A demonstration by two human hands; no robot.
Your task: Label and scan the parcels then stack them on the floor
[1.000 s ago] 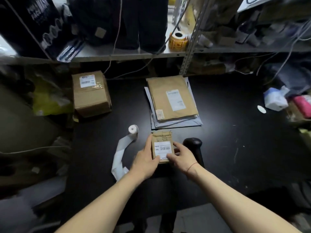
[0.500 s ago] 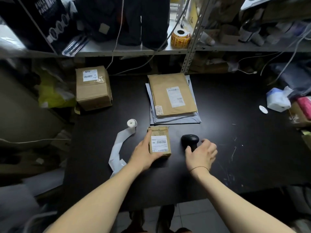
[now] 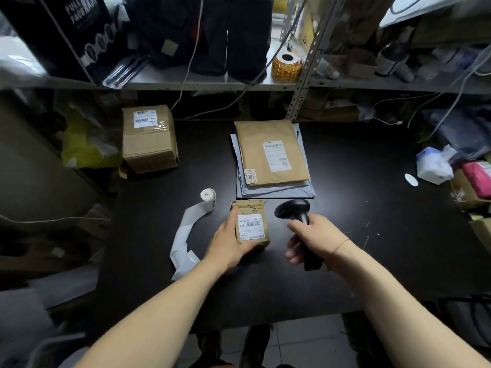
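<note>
Small parcel: brown and taped, flat on the table, in the grip of the left hand; a white barcode label faces up on its top.
Left hand: holds the parcel at its near left corner, with the thumb lying along the top's left edge and the palm against the side.
Right hand: just right of the parcel, with its fingers wrapped round the handle of the black scanner, whose head stands up beyond the knuckles.
Beyond the left hand: a label roll with a loose strip of backing paper trailing to that hand's left; further off, a cardboard box with a label on top.
Beyond both hands: a stack of flat envelopes, of which the top brown one is labelled.
Done, as I judge it: this parcel is labelled, and the scanner is in hand for it.
Left to do: scanning this parcel and setting it on the floor, then the envelopes and perhaps the box.
Cannot tell: whether the box or the top envelope has been scanned, or whether the lower envelopes carry labels.
Hidden: the scanner's window and any beam, so its aim at the label is unclear. The handle's lower end is dark against the table.
Cut off: only a strip of floor tiles shows near the table's edge, with no stacked parcels in it.
Too small: the print on the labels.
</note>
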